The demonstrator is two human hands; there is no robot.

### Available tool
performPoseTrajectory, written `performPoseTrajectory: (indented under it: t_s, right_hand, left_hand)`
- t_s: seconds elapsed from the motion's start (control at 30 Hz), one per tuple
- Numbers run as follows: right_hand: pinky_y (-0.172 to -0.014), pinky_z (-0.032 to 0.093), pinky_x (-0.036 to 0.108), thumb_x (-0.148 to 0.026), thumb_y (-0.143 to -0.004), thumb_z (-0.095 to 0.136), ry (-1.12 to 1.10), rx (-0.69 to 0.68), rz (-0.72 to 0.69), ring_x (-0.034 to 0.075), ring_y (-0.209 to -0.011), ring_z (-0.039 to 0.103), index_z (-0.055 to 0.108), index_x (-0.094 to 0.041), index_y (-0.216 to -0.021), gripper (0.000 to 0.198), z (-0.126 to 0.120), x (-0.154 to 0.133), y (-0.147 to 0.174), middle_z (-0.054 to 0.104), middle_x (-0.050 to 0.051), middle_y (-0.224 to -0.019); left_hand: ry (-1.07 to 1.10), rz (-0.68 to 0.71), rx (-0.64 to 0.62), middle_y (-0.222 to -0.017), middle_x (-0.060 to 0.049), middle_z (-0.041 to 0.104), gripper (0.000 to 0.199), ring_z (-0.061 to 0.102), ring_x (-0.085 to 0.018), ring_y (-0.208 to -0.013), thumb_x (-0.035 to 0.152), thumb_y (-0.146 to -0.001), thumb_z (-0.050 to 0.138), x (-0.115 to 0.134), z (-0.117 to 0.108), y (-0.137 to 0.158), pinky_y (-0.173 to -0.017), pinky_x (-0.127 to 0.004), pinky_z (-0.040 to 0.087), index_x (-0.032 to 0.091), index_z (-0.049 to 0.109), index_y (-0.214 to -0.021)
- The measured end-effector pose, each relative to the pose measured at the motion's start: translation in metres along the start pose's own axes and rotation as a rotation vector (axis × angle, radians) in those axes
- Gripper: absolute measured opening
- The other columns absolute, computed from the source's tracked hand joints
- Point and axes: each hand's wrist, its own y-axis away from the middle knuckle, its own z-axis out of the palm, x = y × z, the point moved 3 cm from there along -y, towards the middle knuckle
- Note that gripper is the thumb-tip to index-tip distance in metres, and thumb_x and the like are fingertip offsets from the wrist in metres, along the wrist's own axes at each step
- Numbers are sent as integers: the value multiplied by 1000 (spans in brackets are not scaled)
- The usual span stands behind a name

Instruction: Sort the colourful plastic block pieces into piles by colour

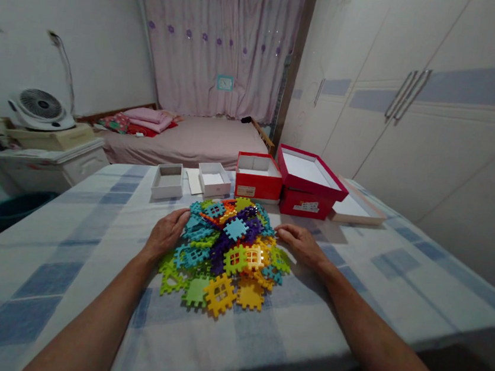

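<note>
A heap of interlocking plastic building pieces (221,248) in green, yellow, orange, teal and purple lies on the cloth-covered table before me. Several pieces have window-shaped cutouts; a light blue piece (236,229) rests on top. My left hand (167,233) lies along the heap's left side, fingers stretched forward against its edge. On the opposite side, my right hand (302,244) has its fingertips at the heap's right edge, fingers extended. Neither hand shows a piece in its grasp. Yellow window piece (220,295) and green pieces spread out at the near edge.
Behind the heap stand two small white boxes (167,189) (213,189), a red box (257,185), a magenta box (306,201) with a lid tilted on it, and a shallow pale tray (357,217). A bed (210,139) lies beyond; wardrobes (412,151) line the right.
</note>
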Motion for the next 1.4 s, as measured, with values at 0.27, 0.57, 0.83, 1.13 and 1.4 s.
performPoseTrajectory:
  t_s: [0.27, 0.57, 0.83, 1.13, 1.4]
  right_hand:
    - [-77, 53, 35, -37, -79, 63, -51, -185, -61, 19, -84, 63, 64, -19, -111, 37, 2, -3, 10, 68, 6, -96]
    - [-70, 48, 31, -32, -83, 57, 102, -96, -139, 17, -77, 59, 64, -18, -110, 31, 4, -10, 11, 65, 6, -94]
    - [-68, 46, 29, -34, -86, 55, 115, 42, -180, 14, -72, 57, 62, -17, -100, 23, 12, -14, 12, 60, 6, -91]
    - [-63, 40, 27, -36, -87, 53, 146, -84, -102, 14, -69, 54, 62, -19, -92, 20, 4, -14, 13, 62, 2, -79]
    - [-65, 41, 28, -33, -87, 51, 141, -67, -93, 15, -71, 58, 62, -18, -95, 20, 7, -12, 14, 66, 4, -82]
  left_hand:
    - [18, -20, -2, -122, -11, 67, 61, 60, -25, -113, 53, -87, 29, -3, -1, -1, -99, -34, 44, 14, 63, -119]
    - [73, -42, 47, -103, -7, 73, 55, 65, -24, -95, 57, -87, 33, -4, -3, 0, -87, -33, 49, 20, 69, -105]
    - [165, -75, 69, -96, -5, 73, 48, 65, -23, -94, 54, -86, 36, -8, -2, -3, -87, -35, 48, 22, 70, -97]
    - [150, -54, 64, -94, -6, 73, 47, 65, -23, -93, 52, -86, 36, -8, -3, -3, -86, -34, 48, 22, 70, -98]
    - [142, -75, 55, -97, -6, 73, 48, 65, -23, -89, 53, -87, 36, -6, -3, -1, -80, -35, 50, 21, 70, -99]
